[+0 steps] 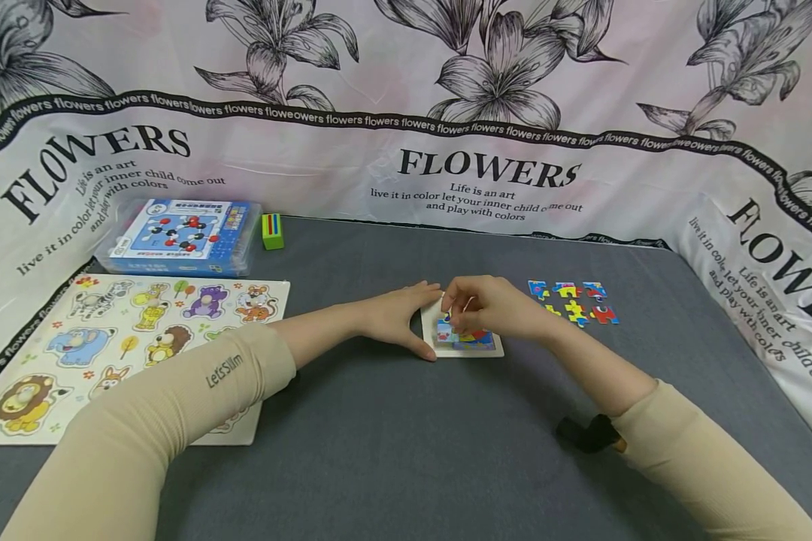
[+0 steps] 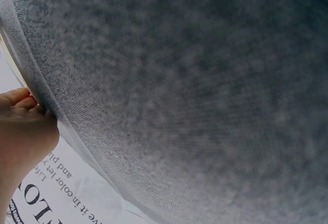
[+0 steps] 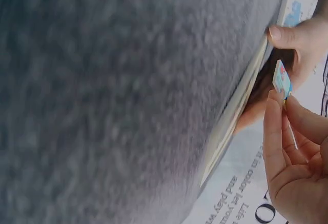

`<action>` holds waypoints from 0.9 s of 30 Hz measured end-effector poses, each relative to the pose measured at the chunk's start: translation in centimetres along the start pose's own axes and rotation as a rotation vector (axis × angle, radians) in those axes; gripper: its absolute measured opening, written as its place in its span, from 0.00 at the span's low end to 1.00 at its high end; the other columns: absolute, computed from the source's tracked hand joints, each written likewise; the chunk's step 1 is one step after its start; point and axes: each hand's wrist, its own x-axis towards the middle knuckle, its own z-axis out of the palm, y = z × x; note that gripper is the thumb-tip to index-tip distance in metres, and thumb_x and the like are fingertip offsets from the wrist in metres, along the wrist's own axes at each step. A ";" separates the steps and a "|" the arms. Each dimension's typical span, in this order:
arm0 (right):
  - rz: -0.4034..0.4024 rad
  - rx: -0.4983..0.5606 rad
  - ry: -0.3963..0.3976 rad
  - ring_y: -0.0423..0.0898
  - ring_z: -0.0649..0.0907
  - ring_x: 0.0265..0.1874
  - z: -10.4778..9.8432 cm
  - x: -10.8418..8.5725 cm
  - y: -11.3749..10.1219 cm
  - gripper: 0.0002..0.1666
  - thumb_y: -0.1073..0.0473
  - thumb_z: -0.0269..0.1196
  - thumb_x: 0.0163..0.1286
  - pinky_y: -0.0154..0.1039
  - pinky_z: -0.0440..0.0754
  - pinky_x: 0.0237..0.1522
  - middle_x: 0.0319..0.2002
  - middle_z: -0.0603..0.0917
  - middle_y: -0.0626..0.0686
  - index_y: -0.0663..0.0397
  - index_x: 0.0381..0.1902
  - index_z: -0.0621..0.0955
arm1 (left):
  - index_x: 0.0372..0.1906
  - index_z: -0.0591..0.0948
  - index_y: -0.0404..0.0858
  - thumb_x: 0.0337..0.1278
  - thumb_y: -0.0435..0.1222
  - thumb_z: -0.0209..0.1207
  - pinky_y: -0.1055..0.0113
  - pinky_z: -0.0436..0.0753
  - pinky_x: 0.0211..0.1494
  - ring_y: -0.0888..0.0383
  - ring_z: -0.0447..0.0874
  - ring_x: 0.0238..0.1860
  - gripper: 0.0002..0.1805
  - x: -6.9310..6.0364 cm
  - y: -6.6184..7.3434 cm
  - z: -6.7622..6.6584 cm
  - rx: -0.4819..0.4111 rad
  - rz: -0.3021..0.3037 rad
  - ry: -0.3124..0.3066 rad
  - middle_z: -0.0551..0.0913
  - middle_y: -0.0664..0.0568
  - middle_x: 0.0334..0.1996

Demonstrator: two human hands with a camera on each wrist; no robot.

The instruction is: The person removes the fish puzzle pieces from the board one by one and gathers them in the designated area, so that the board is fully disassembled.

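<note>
In the head view, my left hand (image 1: 394,319) spreads its thumb and fingers along the left side of a small white puzzle tray (image 1: 470,353). Its thumb lies by the tray's near left corner. Several colourful puzzle pieces (image 1: 474,342) lie in the tray, partly covered by my right hand (image 1: 499,308). That hand pinches a puzzle piece (image 3: 281,79) between thumb and fingers, and the right wrist view shows the piece's light blue and red face held tilted. The left wrist view catches only part of the left hand (image 2: 28,126) at the tray's edge.
Several loose puzzle pieces (image 1: 574,308) lie in rows right of the tray. At left lies a large animal board (image 1: 280,297). Behind it stand a plastic box with a molecule picture (image 1: 176,233) and a green striped block (image 1: 272,231). A flower-printed cloth (image 1: 311,180) borders the grey table.
</note>
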 end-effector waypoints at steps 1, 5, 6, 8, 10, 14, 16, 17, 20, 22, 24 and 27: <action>0.006 0.007 0.004 0.44 0.86 0.32 -0.2 -0.1 0.1 0.08 0.63 0.65 0.67 0.39 0.84 0.39 0.35 0.85 0.53 0.50 0.44 0.81 | 0.79 0.53 0.45 0.48 0.56 0.71 0.50 0.46 0.84 0.49 0.36 0.83 0.57 0.0 0.0 0.0 0.004 -0.003 0.000 0.46 0.50 0.81; 0.028 0.028 0.017 0.45 0.88 0.32 -1.2 -0.6 0.7 0.08 0.64 0.64 0.68 0.39 0.87 0.39 0.35 0.85 0.54 0.52 0.44 0.81 | 0.79 0.51 0.41 0.48 0.57 0.71 0.52 0.46 0.84 0.50 0.36 0.83 0.60 0.1 0.1 0.1 0.021 -0.012 -0.003 0.45 0.50 0.82; 0.037 0.029 0.023 0.45 0.87 0.32 -1.4 -0.7 0.9 0.08 0.64 0.64 0.68 0.39 0.87 0.40 0.35 0.85 0.54 0.52 0.44 0.81 | 0.79 0.51 0.40 0.47 0.57 0.71 0.52 0.46 0.84 0.51 0.36 0.83 0.60 0.1 0.1 0.1 0.025 -0.014 -0.002 0.45 0.50 0.82; 0.060 0.045 0.030 0.46 0.87 0.33 -1.9 -1.0 1.3 0.08 0.64 0.63 0.69 0.41 0.88 0.41 0.35 0.84 0.55 0.53 0.45 0.81 | 0.79 0.51 0.40 0.47 0.57 0.71 0.52 0.47 0.84 0.51 0.36 0.83 0.60 0.2 0.0 0.1 0.028 -0.018 -0.002 0.45 0.50 0.82; 0.079 0.063 0.040 0.47 0.87 0.34 -2.3 -1.3 1.7 0.08 0.65 0.63 0.69 0.42 0.88 0.41 0.36 0.84 0.56 0.54 0.46 0.81 | 0.79 0.51 0.40 0.47 0.57 0.71 0.52 0.47 0.84 0.52 0.36 0.83 0.60 0.2 0.0 0.1 0.034 -0.021 -0.002 0.46 0.51 0.82; 0.119 0.079 0.057 0.47 0.87 0.34 -3.1 -2.0 2.6 0.08 0.65 0.62 0.70 0.42 0.88 0.42 0.36 0.82 0.57 0.54 0.46 0.81 | 0.79 0.51 0.40 0.47 0.57 0.70 0.52 0.47 0.84 0.52 0.36 0.83 0.60 0.3 0.0 0.2 0.040 -0.024 -0.004 0.46 0.51 0.82; 0.138 0.074 0.064 0.47 0.86 0.34 -3.4 -2.4 3.1 0.08 0.64 0.62 0.70 0.42 0.88 0.42 0.37 0.82 0.57 0.54 0.46 0.81 | 0.79 0.51 0.41 0.47 0.57 0.70 0.53 0.47 0.84 0.53 0.36 0.83 0.60 0.3 0.0 0.2 0.044 -0.023 -0.005 0.46 0.52 0.82; 0.147 0.070 0.068 0.46 0.86 0.34 -3.6 -2.5 3.4 0.08 0.64 0.62 0.70 0.42 0.88 0.43 0.37 0.83 0.56 0.53 0.46 0.81 | 0.79 0.51 0.41 0.47 0.57 0.70 0.53 0.46 0.84 0.53 0.36 0.83 0.60 0.3 0.0 0.2 0.046 -0.023 -0.004 0.45 0.52 0.82; 0.169 0.061 0.077 0.46 0.86 0.35 -4.1 -3.1 4.0 0.08 0.64 0.61 0.70 0.41 0.88 0.43 0.39 0.83 0.56 0.52 0.46 0.82 | 0.79 0.51 0.41 0.47 0.57 0.70 0.53 0.47 0.84 0.53 0.36 0.83 0.60 0.2 0.0 0.2 0.048 -0.021 -0.001 0.46 0.52 0.82; 0.175 0.064 0.079 0.46 0.87 0.35 -4.5 -3.5 4.4 0.08 0.64 0.62 0.70 0.41 0.88 0.43 0.39 0.83 0.57 0.53 0.46 0.82 | 0.79 0.51 0.40 0.47 0.56 0.70 0.53 0.47 0.84 0.53 0.36 0.83 0.60 0.2 0.0 0.2 0.047 -0.019 0.002 0.46 0.51 0.82; 0.179 0.060 0.078 0.46 0.86 0.35 -4.8 -4.1 4.8 0.08 0.63 0.62 0.70 0.41 0.88 0.43 0.39 0.83 0.57 0.53 0.46 0.82 | 0.79 0.51 0.40 0.47 0.56 0.71 0.53 0.47 0.84 0.53 0.36 0.83 0.60 0.2 0.0 0.2 0.047 -0.019 0.002 0.46 0.51 0.82; 0.186 0.045 0.081 0.45 0.86 0.35 -5.3 -4.9 5.5 0.08 0.62 0.62 0.70 0.41 0.87 0.42 0.39 0.84 0.57 0.53 0.47 0.82 | 0.79 0.51 0.40 0.47 0.56 0.70 0.54 0.46 0.84 0.53 0.36 0.83 0.60 0.1 0.1 0.2 0.048 -0.019 0.000 0.46 0.51 0.82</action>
